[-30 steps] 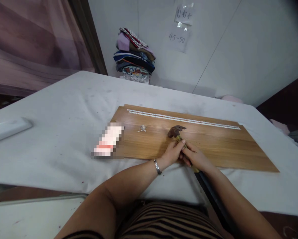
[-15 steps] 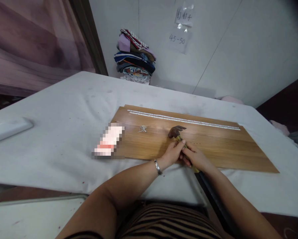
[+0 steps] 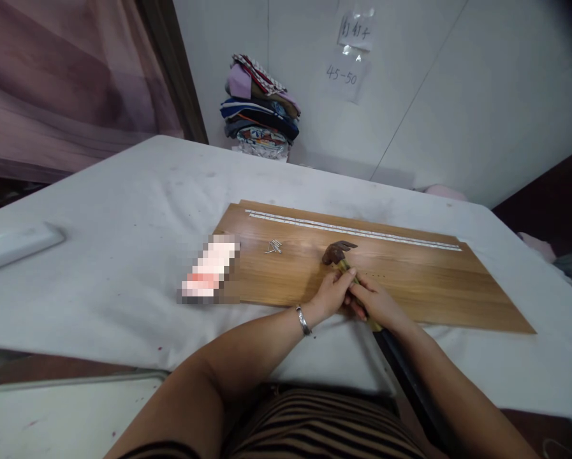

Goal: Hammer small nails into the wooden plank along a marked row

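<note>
Both my hands are wrapped round the yellowish shaft of a claw hammer (image 3: 334, 253), close below its rusty brown head. My left hand (image 3: 334, 292), with a silver bracelet at the wrist, grips from the left. My right hand (image 3: 374, 298) closes on the shaft from the right, its fingers partly hidden beneath. The hammer's black grip runs down toward my body under my right forearm. Beneath the hammer head lies a brown wooden board (image 3: 439, 287) with a row of small dark holes right of the hammer. Several loose nails (image 3: 273, 247) lie in a small heap on the board's left part.
Two long white strips (image 3: 352, 229) with fine marks run along the board's far side. A blurred-out bright device (image 3: 212, 268) overlaps the board's left edge. The white-covered table (image 3: 123, 255) bears a white object (image 3: 18, 248) at left. Folded cloths (image 3: 259, 108) are stacked by the wall.
</note>
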The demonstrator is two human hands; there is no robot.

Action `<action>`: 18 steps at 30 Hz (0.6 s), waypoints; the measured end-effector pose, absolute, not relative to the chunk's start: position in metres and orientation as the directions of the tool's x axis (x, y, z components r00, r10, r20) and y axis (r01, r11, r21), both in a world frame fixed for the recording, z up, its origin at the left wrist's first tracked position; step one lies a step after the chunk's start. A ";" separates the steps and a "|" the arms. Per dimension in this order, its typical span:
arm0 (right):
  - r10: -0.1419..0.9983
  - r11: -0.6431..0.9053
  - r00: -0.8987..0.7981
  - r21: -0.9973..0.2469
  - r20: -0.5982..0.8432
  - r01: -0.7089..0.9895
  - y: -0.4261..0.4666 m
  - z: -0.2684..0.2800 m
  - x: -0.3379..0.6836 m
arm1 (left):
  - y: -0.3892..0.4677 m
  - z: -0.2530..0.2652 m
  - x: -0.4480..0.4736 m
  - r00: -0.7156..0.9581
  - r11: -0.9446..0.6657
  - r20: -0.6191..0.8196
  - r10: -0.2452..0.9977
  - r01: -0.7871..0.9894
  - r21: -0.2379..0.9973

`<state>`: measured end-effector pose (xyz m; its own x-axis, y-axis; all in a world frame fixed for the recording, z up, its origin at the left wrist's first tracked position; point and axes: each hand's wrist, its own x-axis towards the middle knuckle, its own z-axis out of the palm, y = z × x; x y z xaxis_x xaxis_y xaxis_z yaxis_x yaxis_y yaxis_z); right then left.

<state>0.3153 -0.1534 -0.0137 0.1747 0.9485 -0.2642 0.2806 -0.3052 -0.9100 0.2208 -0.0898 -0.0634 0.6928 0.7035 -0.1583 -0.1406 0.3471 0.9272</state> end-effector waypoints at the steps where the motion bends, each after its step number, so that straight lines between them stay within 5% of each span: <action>1: 0.950 -0.300 0.177 -0.912 -0.258 0.280 -0.154 -0.015 0.315 | -0.090 -0.063 0.220 0.687 0.339 -0.153 0.710 -0.144 0.930; 18: 0.955 -0.277 0.188 -0.914 -0.229 0.296 -0.156 -0.016 0.314 | -0.090 -0.064 0.220 0.678 0.298 -0.130 0.724 -0.137 0.945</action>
